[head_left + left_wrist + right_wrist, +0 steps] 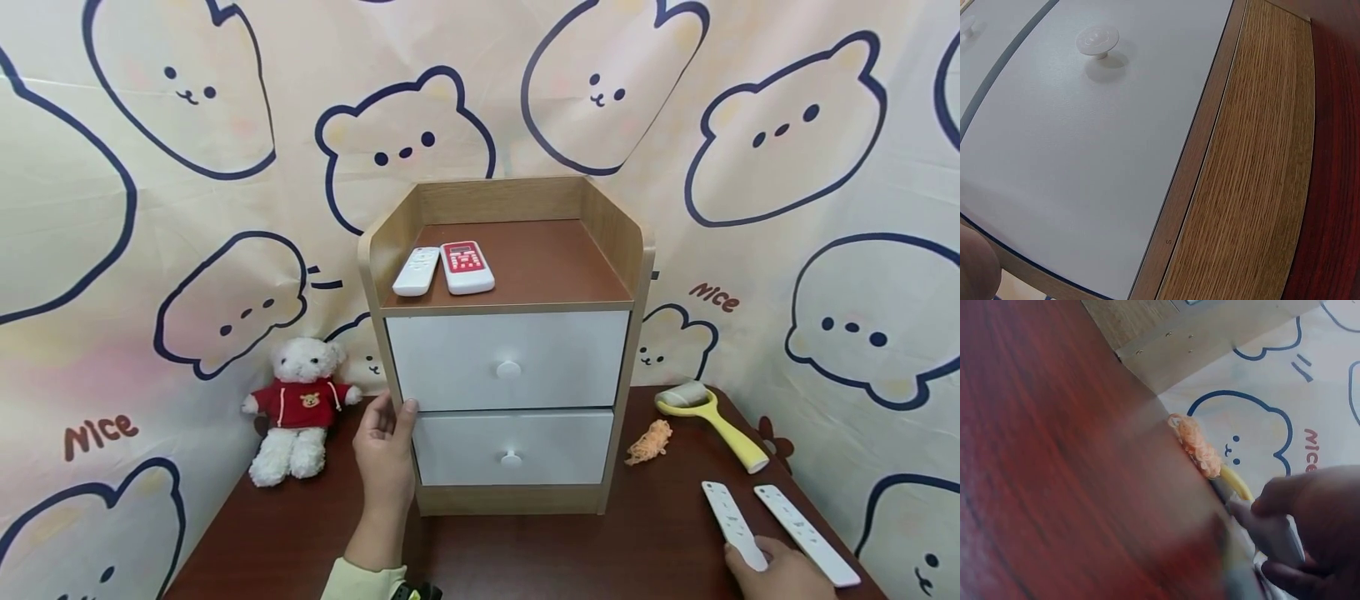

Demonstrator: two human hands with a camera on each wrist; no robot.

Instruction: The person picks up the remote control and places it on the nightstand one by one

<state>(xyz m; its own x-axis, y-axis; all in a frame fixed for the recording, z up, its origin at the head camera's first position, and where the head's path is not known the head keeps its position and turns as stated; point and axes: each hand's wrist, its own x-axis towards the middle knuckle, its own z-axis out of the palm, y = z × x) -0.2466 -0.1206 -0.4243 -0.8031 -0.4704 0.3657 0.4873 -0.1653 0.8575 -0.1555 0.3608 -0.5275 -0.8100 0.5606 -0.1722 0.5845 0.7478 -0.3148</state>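
My left hand (386, 454) rests at the left side of a small wooden cabinet (513, 500), its thumb touching the front edge beside the white drawers (465, 362). Part of that thumb (977, 265) shows at the corner of the left wrist view. At the lower right, my right hand (787, 573) pinches the near end of a slim white remote control (729, 517) between thumb and fingers. A second, longer white remote (806, 533) lies just right of it on the table. In the right wrist view the held remote (1269, 532) is blurred.
Two more remotes, one plain white (417, 272) and one red-faced (467, 267), lie on the cabinet top. A teddy bear (303, 408) in red sits left. Right of the cabinet are an orange stringy bundle (649, 442) and a yellow-handled lint roller (723, 429). Printed cloth (600, 92) hangs behind.
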